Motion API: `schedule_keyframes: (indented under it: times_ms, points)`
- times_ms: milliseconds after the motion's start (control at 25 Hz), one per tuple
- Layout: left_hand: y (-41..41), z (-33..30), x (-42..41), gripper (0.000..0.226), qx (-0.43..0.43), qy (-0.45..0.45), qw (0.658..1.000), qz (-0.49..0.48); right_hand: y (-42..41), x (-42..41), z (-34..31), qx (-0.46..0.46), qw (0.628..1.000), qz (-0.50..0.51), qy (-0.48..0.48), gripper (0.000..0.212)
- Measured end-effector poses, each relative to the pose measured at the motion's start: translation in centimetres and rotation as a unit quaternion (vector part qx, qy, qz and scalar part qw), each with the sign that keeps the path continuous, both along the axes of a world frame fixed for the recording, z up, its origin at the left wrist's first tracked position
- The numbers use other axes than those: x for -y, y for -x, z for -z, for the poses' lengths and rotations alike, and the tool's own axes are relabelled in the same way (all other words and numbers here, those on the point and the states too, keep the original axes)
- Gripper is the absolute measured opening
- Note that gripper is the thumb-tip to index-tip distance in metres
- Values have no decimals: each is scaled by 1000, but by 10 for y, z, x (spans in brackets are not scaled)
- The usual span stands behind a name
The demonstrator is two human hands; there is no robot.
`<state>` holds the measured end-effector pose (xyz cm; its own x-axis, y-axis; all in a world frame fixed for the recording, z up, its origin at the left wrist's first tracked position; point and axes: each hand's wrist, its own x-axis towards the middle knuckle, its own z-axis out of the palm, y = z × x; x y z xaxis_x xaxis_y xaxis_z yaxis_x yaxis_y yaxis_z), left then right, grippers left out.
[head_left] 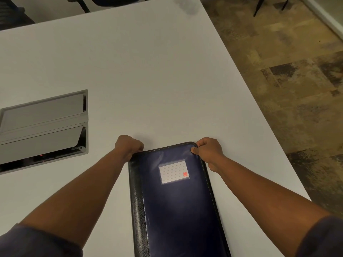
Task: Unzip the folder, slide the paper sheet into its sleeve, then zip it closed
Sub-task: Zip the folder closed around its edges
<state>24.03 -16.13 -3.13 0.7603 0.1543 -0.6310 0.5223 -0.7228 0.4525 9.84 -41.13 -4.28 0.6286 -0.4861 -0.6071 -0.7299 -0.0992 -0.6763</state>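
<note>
A dark blue zip folder (178,206) with a black spine on its left lies closed on the white table (148,80), running from the bottom edge toward the middle. A white lined label with a small red square sits on its cover. My left hand (128,146) is closed on the folder's far left corner. At the far right corner, my right hand (208,149) is closed on the edge, thumb pressed on the cover. Whether a zip pull is between the fingers is hidden. No paper sheet is in view.
A grey cable hatch (44,127) is set into the table at the left, its flaps partly open. The table's right edge runs diagonally beside patterned carpet (287,89). Chair legs stand at the top.
</note>
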Motion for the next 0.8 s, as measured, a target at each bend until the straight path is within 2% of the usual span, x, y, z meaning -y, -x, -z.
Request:
schedule_keyframes:
  times_ms: [120, 200, 320, 440, 600, 800]
  points:
    - [0, -4, -7, 17, -14, -72, 992, 103, 0, 0, 0, -1, 1000, -2, 1, 14]
    - [-1, -4, -12, 17, -29, -78, 986, 142, 0, 0, 0, -1, 1000, -1, 3, 14]
    - [5, -5, -23, 20, -20, -2, 989, 147, 0, -1, 0, -1, 1000, -4, 6, 14]
    - [15, -12, -42, 41, -1, 65, 978, 200, 0, -1, 1, 3, 1000, 0, 3, 14]
    - [27, -11, -53, 9, 41, 75, 966, 245, 0, 0, 2, 5, 1000, 0, 5, 14]
    - [50, -4, -44, 12, 120, 9, 959, 256, 2, -2, 3, 22, 997, -40, 56, 17]
